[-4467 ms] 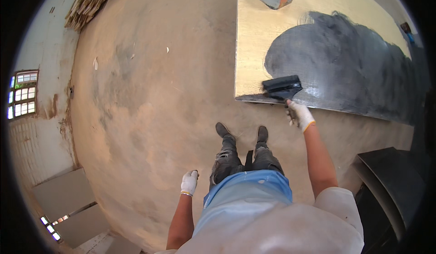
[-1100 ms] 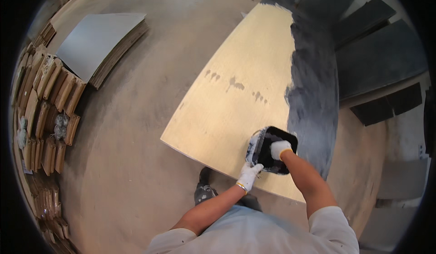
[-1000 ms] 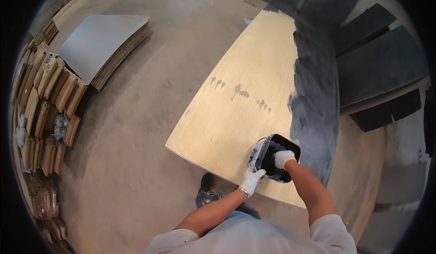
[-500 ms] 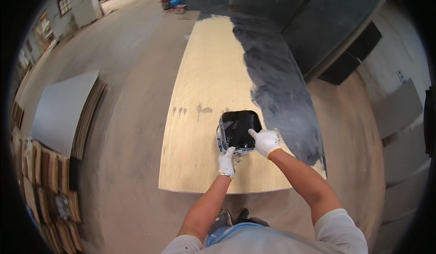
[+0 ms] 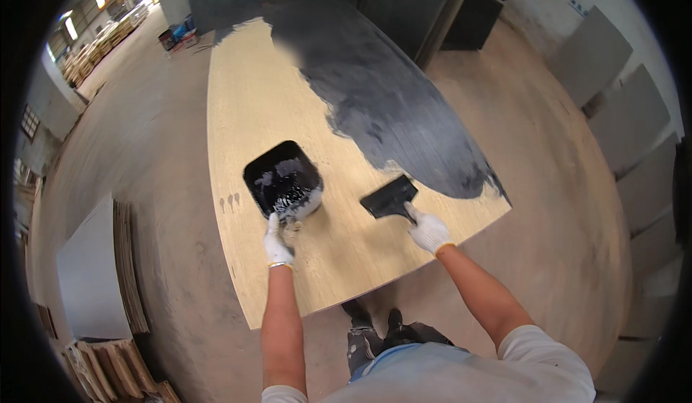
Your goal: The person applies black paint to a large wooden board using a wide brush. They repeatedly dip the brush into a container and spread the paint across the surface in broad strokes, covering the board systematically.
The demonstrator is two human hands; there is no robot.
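My left hand point(image 5: 278, 243), in a white knit glove, grips the near rim of a black square tub point(image 5: 311, 165) holding wet dark paint. The tub is tilted over the bare, pale part of a large wood panel point(image 5: 252, 93). In my gloved right hand point(image 5: 431, 233) is the handle of a wide flat black paint spreader point(image 5: 390, 197); whether its edge is bristle or blade, I cannot tell. It hovers near the panel's front right, just short of the dark paint coat point(image 5: 404, 122) that covers the panel's right and far sides.
Dark boards point(image 5: 404, 14) stand upright beyond the panel. Grey sheets point(image 5: 613, 107) lean along the right wall. On the left lie a stack of grey sheets point(image 5: 97, 273) and some wooden pieces point(image 5: 115, 370). Cans point(image 5: 169, 39) stand on the floor at the far left.
The spreader has come out of the tub and moved right, over the panel. My left hand and the tub have shifted left. The view has turned, and the coat's front edge looks wet and reshaped.
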